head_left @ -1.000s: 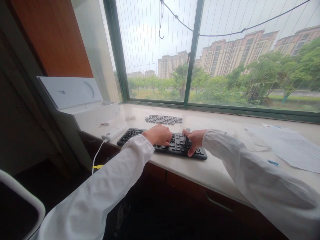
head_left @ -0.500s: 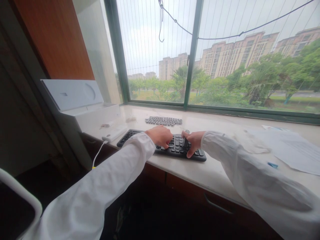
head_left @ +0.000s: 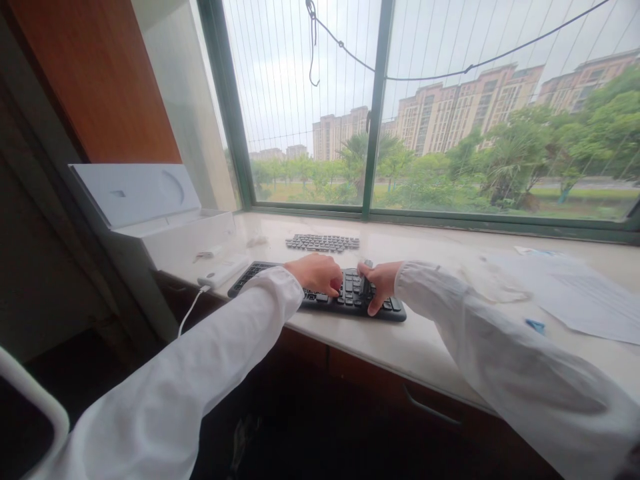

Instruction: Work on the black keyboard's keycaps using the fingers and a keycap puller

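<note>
While keycaps [head_left: 323, 242] lie loose, the keyboard [head_left: 347, 293] still carries some. Right hand [head_left: 383, 281] clamps a dark object [head_left: 365, 285]; left hand's [head_left: 315, 272] fingers, can't tell.

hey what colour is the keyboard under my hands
The keyboard is black, shown best in the head view.

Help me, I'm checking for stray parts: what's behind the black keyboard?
Behind the black keyboard, rows of dark keys lie on the white counter. What the left hand covers can't be seen.

rows of keys [head_left: 323, 243] leave only a narrow gap behind the keyboard [head_left: 349, 298].
</note>
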The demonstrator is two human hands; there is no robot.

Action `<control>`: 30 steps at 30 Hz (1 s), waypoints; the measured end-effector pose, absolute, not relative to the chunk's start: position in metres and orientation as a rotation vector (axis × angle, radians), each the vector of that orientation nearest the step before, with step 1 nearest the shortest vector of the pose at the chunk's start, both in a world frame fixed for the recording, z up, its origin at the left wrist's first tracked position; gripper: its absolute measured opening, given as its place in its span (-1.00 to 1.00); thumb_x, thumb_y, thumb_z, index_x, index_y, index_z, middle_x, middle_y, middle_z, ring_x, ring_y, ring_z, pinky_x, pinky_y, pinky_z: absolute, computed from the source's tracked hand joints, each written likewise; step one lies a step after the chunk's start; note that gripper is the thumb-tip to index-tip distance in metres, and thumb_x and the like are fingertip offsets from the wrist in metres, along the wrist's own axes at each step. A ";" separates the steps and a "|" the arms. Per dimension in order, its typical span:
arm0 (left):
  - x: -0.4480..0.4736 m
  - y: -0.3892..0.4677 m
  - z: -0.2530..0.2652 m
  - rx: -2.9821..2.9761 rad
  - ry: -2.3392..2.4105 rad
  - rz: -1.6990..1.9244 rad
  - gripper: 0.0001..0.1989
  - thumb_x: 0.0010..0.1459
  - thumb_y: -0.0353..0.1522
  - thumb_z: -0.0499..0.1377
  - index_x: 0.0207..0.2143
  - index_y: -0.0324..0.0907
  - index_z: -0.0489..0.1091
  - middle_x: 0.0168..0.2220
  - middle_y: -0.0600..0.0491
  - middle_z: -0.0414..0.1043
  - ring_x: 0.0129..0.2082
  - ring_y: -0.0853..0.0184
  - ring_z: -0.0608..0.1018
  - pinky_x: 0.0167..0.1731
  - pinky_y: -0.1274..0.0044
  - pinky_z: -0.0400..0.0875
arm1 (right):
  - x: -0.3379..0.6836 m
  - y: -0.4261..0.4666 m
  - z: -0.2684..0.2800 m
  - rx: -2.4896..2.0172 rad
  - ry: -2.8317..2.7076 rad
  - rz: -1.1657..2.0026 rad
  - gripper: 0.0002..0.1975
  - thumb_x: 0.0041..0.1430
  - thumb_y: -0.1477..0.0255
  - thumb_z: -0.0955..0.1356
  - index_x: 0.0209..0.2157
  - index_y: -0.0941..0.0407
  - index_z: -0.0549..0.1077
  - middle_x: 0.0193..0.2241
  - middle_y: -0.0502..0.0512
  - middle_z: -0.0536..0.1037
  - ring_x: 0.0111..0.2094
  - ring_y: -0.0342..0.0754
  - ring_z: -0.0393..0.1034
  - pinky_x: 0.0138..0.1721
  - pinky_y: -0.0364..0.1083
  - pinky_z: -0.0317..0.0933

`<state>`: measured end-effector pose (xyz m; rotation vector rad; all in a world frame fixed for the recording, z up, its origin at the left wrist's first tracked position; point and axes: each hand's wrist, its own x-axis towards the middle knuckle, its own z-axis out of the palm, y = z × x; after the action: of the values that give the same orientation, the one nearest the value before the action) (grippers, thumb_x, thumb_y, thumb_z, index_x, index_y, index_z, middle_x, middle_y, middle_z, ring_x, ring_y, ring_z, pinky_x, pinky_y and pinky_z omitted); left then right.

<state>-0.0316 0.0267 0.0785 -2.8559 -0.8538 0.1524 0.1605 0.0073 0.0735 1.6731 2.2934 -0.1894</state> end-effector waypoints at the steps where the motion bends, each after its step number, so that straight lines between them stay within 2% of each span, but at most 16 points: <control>1: -0.031 0.026 0.078 -2.848 -0.849 0.150 -0.82 0.01 -0.20 0.19 -0.33 0.00 0.53 -0.39 0.12 0.52 -0.42 0.40 0.47 -0.38 0.58 0.25 | 0.160 0.007 0.074 1.664 2.295 -0.194 0.18 -0.53 0.03 0.51 0.19 0.11 0.10 -0.17 0.23 0.52 -0.13 0.28 0.39 -0.20 0.03 0.22; 7: -0.028 0.021 0.073 -2.762 -0.863 0.156 -0.83 -0.01 -0.23 0.18 -0.37 -0.03 0.53 -0.41 0.08 0.51 -0.45 0.36 0.47 -0.45 0.56 0.24 | 0.159 0.005 0.076 1.660 2.276 -0.192 0.19 -0.50 0.03 0.50 0.21 0.13 0.07 -0.14 0.28 0.52 -0.10 0.31 0.38 -0.19 0.05 0.22; 11: -0.027 0.021 0.071 -2.724 -0.856 0.183 -0.79 -0.02 -0.21 0.18 -0.34 -0.08 0.52 -0.40 0.03 0.51 -0.43 0.33 0.48 -0.42 0.55 0.27 | 0.159 0.005 0.076 1.679 2.294 -0.195 0.17 -0.52 0.04 0.51 0.19 0.13 0.11 -0.16 0.28 0.53 -0.13 0.32 0.40 -0.21 0.05 0.23; 16: -0.027 0.025 0.070 -2.734 -0.816 0.199 -0.78 -0.01 -0.21 0.18 -0.33 -0.09 0.51 -0.39 0.02 0.51 -0.42 0.32 0.49 -0.39 0.53 0.28 | 0.157 0.003 0.076 1.670 2.270 -0.175 0.20 -0.47 0.06 0.51 0.23 0.18 0.05 -0.12 0.33 0.50 -0.11 0.31 0.38 -0.20 0.05 0.22; 24: -0.026 0.032 0.067 -2.764 -0.775 0.219 -0.75 -0.05 -0.18 0.18 -0.35 -0.10 0.50 -0.38 0.02 0.51 -0.42 0.32 0.48 -0.37 0.51 0.26 | 0.160 0.004 0.073 1.685 2.326 -0.123 0.15 -0.52 0.06 0.52 0.18 0.17 0.16 -0.26 0.22 0.55 -0.25 0.21 0.44 -0.35 -0.05 0.20; 30: -0.034 0.033 0.075 -2.874 -0.832 0.109 -0.82 0.02 -0.18 0.19 -0.32 0.03 0.51 -0.35 0.15 0.53 -0.36 0.37 0.48 -0.35 0.55 0.23 | 0.164 0.011 0.065 1.671 2.370 -0.062 0.09 -0.54 0.02 0.51 0.12 0.13 0.23 -0.36 0.16 0.54 -0.34 0.16 0.44 -0.42 -0.06 0.18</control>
<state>-0.0342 0.0327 0.0747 -2.8739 -0.8316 0.1095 0.1645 0.0111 0.0652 1.6713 2.3702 -0.0621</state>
